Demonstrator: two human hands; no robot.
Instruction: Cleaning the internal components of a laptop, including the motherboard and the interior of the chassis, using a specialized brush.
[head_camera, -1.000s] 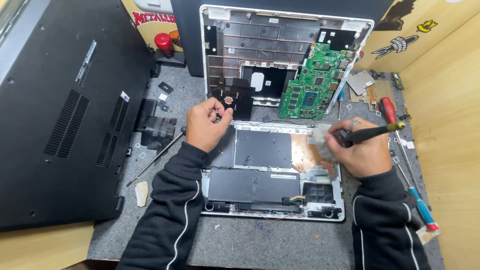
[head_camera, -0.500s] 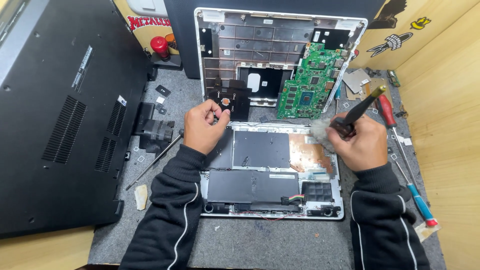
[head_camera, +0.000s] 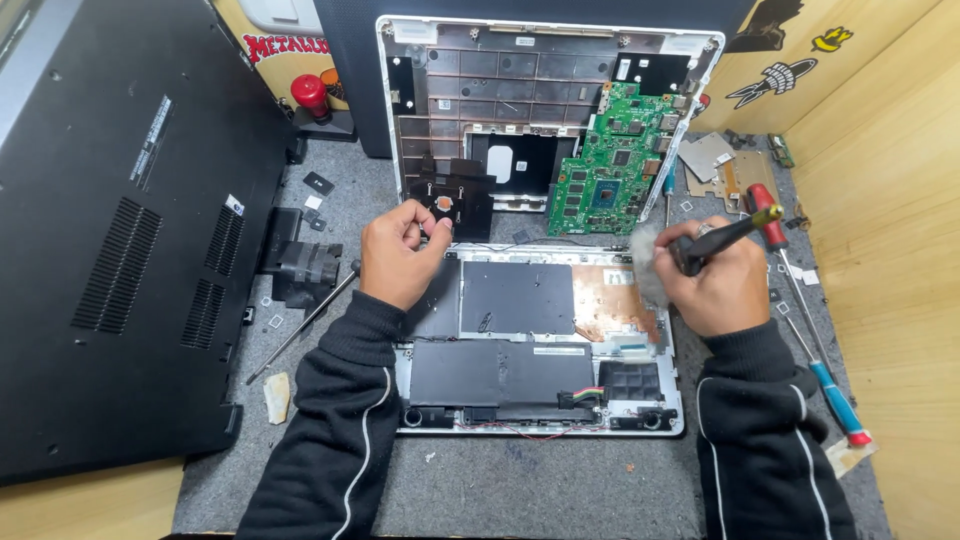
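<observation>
A black-handled brush (head_camera: 700, 248) with pale bristles lies tilted over the opened laptop chassis (head_camera: 540, 330), by the copper plate.

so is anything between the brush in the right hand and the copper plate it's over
Nothing visible. The brush in the right hand has its bristles right at the bare copper plate; whether they touch is unclear.
</observation>
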